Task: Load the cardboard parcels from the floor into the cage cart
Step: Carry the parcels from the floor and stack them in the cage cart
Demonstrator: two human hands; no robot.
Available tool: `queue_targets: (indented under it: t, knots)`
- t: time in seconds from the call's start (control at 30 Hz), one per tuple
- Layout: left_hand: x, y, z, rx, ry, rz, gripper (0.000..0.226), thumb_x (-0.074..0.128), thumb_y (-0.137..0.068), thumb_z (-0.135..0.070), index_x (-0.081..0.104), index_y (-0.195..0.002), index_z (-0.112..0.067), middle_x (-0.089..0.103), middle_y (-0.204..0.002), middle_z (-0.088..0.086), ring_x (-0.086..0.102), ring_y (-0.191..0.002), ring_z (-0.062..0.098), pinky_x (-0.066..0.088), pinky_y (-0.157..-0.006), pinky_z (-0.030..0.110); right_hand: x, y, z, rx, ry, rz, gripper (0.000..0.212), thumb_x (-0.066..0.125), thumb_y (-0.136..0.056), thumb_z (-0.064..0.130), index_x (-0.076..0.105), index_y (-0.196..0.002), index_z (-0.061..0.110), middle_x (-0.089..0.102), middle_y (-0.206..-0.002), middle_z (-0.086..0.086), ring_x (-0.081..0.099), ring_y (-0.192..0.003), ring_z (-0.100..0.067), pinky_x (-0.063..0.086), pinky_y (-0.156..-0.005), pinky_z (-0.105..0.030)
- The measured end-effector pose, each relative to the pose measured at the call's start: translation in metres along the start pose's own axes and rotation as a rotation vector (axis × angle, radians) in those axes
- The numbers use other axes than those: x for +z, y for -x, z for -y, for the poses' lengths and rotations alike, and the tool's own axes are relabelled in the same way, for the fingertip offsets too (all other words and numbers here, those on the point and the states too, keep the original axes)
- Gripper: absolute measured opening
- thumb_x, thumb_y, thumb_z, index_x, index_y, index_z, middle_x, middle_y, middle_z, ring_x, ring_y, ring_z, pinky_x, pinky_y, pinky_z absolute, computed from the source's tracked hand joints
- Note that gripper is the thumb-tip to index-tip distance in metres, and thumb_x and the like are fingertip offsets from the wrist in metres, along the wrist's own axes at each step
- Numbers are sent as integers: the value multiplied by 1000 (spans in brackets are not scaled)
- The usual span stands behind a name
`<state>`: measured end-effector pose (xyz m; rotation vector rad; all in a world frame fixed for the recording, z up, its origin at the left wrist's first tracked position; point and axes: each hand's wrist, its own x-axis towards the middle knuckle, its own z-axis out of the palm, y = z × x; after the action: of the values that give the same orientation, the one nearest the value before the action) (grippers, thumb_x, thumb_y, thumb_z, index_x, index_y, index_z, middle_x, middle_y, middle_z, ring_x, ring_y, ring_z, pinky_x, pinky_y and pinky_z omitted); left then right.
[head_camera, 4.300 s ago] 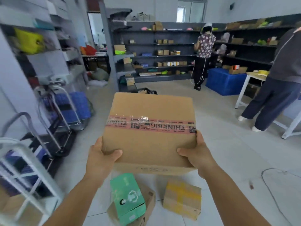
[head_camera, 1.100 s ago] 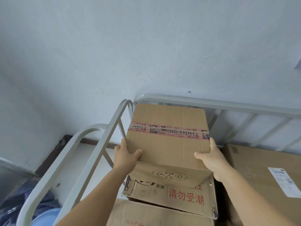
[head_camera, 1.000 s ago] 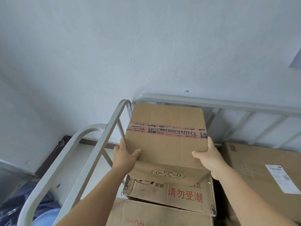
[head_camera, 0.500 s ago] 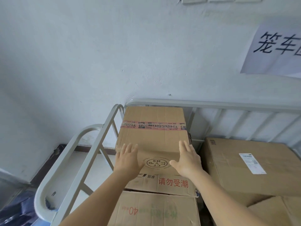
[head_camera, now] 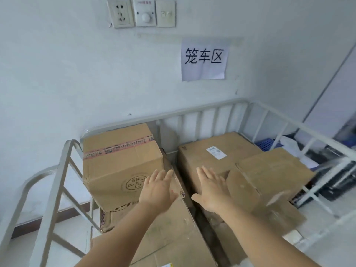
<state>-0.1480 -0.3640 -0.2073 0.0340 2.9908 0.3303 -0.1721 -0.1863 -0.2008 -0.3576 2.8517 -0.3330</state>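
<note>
Box now released atop stack in cart; left hand and right hand withdrawn, fingers straight, holding nothing. Free for next parcel.

A parcel depot's storage corner: a metal cage cart stacked with cardboard parcels stands against a bare wall under a paper sign reading 笼车区
</note>
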Motion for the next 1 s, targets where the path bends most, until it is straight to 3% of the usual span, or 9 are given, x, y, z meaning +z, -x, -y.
queue_targets:
  t: [0.13,0.3,0.6,0.83,1.0]
  knots:
    - [10,16,-50,163,-26,54,76,49,-95,-46,9,-155,-23,18,-160,0,7,-149,23,11,-120,40,-2,57,-36,159,-29,-51,86,56,-94,43,1,-156,20,2,-164,2,1,-151,-24,11,-119,-43]
    - [23,34,-122,386,-25,111,70,48,-95,-43,15,-153,-23,25,-157,-1,14,-146,22,13,-118,40,2,131,-89,391,-68,-74,87,51,-97,46,-7,-157,21,-10,-164,1,-9,-151,-24,1,-120,-47]
    - [70,91,-261,801,-39,236,73,48,-95,-46,10,-155,-25,19,-160,-1,13,-148,21,15,-120,41,30,287,-167,776,-191,-195,82,50,-97,43,0,-157,19,-4,-164,1,-5,-151,-25,7,-120,-47]
    - [120,178,-353,1011,-113,320,74,45,-96,-49,10,-155,-22,19,-160,1,16,-147,22,16,-120,38,74,418,-208,1041,-264,-190,83,47,-97,48,-4,-157,19,-6,-164,0,-4,-151,-24,7,-120,-46]
    - [156,251,-402,1117,-188,380,72,42,-98,-48,10,-155,-19,23,-159,4,20,-146,23,21,-118,36,106,514,-223,1181,-300,-208,80,52,-94,47,9,-154,15,9,-162,0,7,-149,-23,17,-117,-44]
